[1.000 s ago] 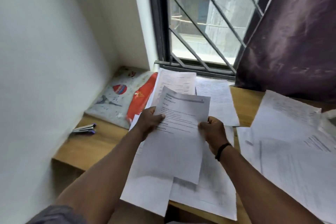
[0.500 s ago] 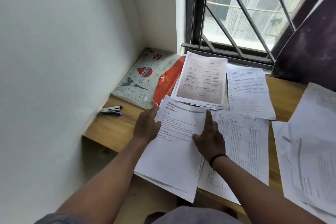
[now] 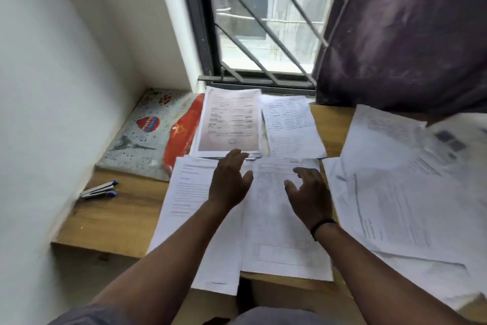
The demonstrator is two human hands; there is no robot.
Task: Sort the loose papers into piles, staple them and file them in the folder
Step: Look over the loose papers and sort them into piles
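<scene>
Sheet now released onto left pile (image 3: 184,208), both hands, left (image 3: 229,183), right (image 3: 308,194), spread, holding nothing

**Both hands over two sheets at the desk's near edge**

I see my left hand (image 3: 230,182) and right hand (image 3: 309,193), fingers loosely spread, above two sheets lying side by side: a text page (image 3: 189,200) and a form (image 3: 276,222). At twelve o'clock lie two more pages (image 3: 229,121). A stapler (image 3: 100,190) sits at nine o'clock, a patterned folder (image 3: 142,135) at ten, and a loose heap of papers (image 3: 400,193) at three.
</scene>
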